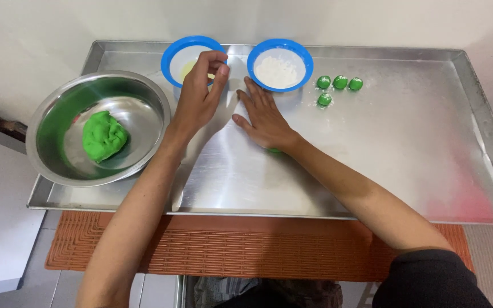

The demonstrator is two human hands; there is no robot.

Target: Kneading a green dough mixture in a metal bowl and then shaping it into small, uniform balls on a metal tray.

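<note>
the person's left hand (199, 94) is raised over the near rim of a small blue plastic bowl w/ a pale yellowish liquid (192, 61); fingers curled in w/ thumb and fingertips pinched close together, nothing visibly held between them. the right hand (265, 117) lies flat and open, palm down, fingers stretched toward the back, on a large rectangular shiny metal tray (372, 159). a bit of green dough (274, 150) peeks out from under the heel of that palm, so the hand is pressing on it rather than gripping.

just beyond the right fingertips sits a second small blue plastic bowl filled w/ white flour (279, 65), close to the first bowl; both are at the back edge of the tray. to the right of the flour bowl are four small round green dough balls dusted w/ white (339, 83), three in a row and one just in front of the leftmost, all well apart from the hands.

at the tray's left end rests a wide round stainless steel bowl (98, 126), its rim overhanging the tray edge, w/ a big lump of bright green dough (104, 136) inside, left of centre.

the tray lies on an orange-brown ribbed mat (258, 248) on the table. the person's right sleeve is dark.
</note>
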